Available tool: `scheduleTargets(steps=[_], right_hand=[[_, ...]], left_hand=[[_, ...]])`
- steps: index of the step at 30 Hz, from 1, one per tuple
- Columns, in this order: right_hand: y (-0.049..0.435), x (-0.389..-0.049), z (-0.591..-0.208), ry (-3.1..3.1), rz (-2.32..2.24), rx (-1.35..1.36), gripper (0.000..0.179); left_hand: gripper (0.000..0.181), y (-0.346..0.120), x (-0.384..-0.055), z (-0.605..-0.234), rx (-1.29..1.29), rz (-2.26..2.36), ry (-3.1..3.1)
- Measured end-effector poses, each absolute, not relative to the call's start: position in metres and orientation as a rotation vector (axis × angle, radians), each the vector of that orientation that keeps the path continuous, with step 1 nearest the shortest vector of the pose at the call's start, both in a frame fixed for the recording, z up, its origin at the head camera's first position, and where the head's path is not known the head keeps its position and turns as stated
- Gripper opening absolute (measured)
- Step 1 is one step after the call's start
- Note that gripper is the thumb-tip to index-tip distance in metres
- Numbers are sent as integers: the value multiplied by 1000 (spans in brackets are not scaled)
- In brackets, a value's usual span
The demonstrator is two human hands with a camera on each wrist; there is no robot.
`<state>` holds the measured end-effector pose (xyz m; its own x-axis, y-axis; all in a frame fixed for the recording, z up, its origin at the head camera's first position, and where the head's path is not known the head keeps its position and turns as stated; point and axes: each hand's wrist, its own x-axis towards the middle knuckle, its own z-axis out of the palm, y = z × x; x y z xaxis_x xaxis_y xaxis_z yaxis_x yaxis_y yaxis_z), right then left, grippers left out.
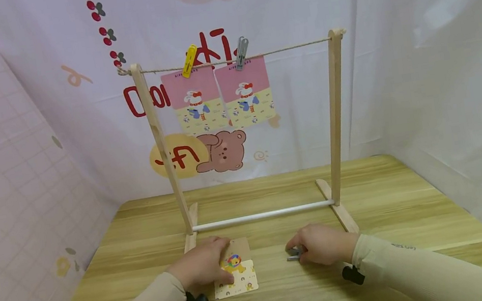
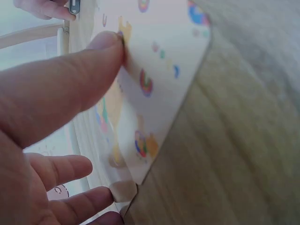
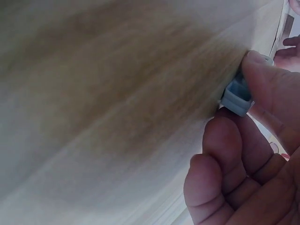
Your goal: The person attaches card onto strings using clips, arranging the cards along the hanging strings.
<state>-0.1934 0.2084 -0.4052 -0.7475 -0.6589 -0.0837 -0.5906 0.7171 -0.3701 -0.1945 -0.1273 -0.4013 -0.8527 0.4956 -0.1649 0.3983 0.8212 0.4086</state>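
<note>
A cartoon card (image 1: 244, 281) with a lion on it lies on the table, its lower half cream and its upper half tan. My left hand (image 1: 203, 264) is over the card's left side, fingers spread toward the far edge. In the left wrist view the thumb (image 2: 89, 70) touches the card's printed face, and a fingertip (image 2: 105, 194) meets its edge, well apart from the thumb. To the right, my right hand (image 1: 325, 244) pinches a grey clothespin (image 3: 238, 96) between thumb and fingers, low at the tabletop.
Behind the hands stands a wooden rack (image 1: 336, 121) with a white crossbar (image 1: 264, 215) near the table. A twine line (image 1: 296, 47) runs along its top. Two pink-and-yellow cards (image 1: 195, 90) hang there, one by a yellow clothespin (image 1: 189, 61), one by a grey clothespin (image 1: 242, 52).
</note>
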Motion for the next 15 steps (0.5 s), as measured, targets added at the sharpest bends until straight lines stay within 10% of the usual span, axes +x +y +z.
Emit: scheduleTargets(steps=[15], right_hand=[[209, -193, -403, 2689, -457, -1033, 38]], left_hand=[[95, -126, -210, -407, 586, 588, 2745]])
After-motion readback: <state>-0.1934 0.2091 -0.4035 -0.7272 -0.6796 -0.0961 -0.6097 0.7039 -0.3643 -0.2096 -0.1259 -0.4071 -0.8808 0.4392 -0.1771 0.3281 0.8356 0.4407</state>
